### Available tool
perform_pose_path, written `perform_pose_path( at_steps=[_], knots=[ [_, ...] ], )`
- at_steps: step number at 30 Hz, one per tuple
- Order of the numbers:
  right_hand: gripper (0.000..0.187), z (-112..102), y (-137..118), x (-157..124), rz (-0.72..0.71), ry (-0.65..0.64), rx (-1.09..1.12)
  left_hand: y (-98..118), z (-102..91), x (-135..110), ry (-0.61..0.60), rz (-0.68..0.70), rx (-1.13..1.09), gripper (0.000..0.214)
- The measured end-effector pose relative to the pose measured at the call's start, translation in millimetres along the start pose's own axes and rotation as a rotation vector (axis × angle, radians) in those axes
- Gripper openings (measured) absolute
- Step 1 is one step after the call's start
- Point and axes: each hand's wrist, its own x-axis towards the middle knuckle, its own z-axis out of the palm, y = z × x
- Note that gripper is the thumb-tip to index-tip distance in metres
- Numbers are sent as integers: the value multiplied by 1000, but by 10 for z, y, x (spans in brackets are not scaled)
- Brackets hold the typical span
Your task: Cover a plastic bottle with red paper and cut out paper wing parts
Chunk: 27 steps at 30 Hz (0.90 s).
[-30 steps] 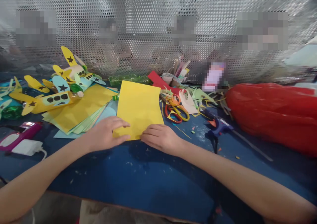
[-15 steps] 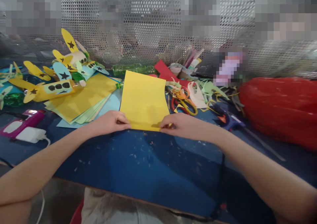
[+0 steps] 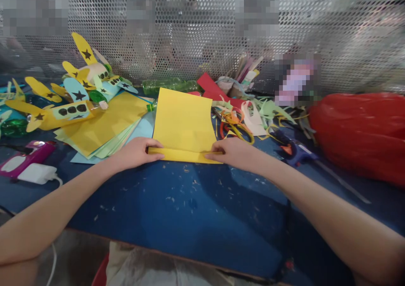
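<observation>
Yellow paper (image 3: 182, 121) gripped at its folded near edge

Yellow paper lies flat on the blue table (image 3: 190, 210), its near edge turned up into a narrow strip. The left hand (image 3: 136, 152) pinches the strip's left end between thumb and fingers; the right hand (image 3: 232, 151) grips its right end the same way. A stack of coloured sheets (image 3: 104, 128) lies just left of it, scissors (image 3: 236, 128) just right, and a glue gun (image 3: 292, 149) farther right.

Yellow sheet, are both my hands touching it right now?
Touching. The head view shows the left hand and the right hand closed on the two ends of the sheet along its folded near edge.
</observation>
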Motion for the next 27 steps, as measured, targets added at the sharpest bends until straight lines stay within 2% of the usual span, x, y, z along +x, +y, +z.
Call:
perform_pose_path(
  at_steps=[8,13,19,23,27],
  knots=[
    [32,87,-14,-5,52,48,-84,26,96,-9,105,7,10,32],
    [29,167,-45,-44,47,106,-140,-4,132,-14,134,86,28,29],
    [26,155,-100,-43,100,37,-74,0,134,-10,111,88,20,28],
    [25,135,-117,-31,150,-7,-55,-6,154,-15,139,107,9,26],
    [26,176,-66,-23,82,44,-153,-6,167,-20,153,93,10,24]
  ],
)
